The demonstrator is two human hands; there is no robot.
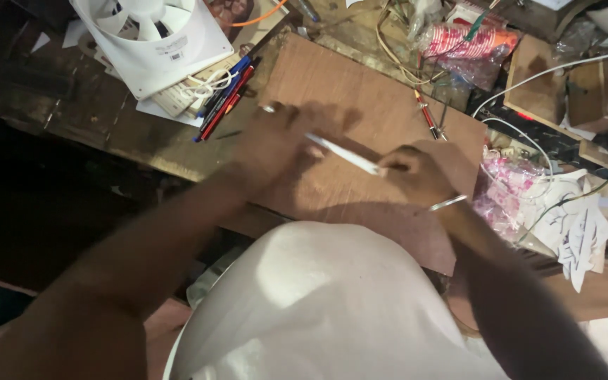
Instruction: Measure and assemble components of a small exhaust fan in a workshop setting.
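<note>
Person: white garment (318, 302) filling the lower centre of the frame, bare forearms, thin silver bangle (448, 203) on the right wrist, silver ring (268, 108) on the left hand (272, 144).

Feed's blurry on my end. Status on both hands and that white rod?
Left hand and right hand each closed on an end of the white rod. Rod slanted above the brown board. Red screwdriver lies nearby, clear of it.

A cluttered workshop or repair bench. A worn wooden top carries a plywood board (360, 134), a white fan unit (156, 39), pens (223, 98), a screwdriver (427, 116) and loose wires (550, 70). Small wooden boxes (564, 91), plastic bags (469, 49) and paper cutouts (578, 225) crowd the right side.
</note>
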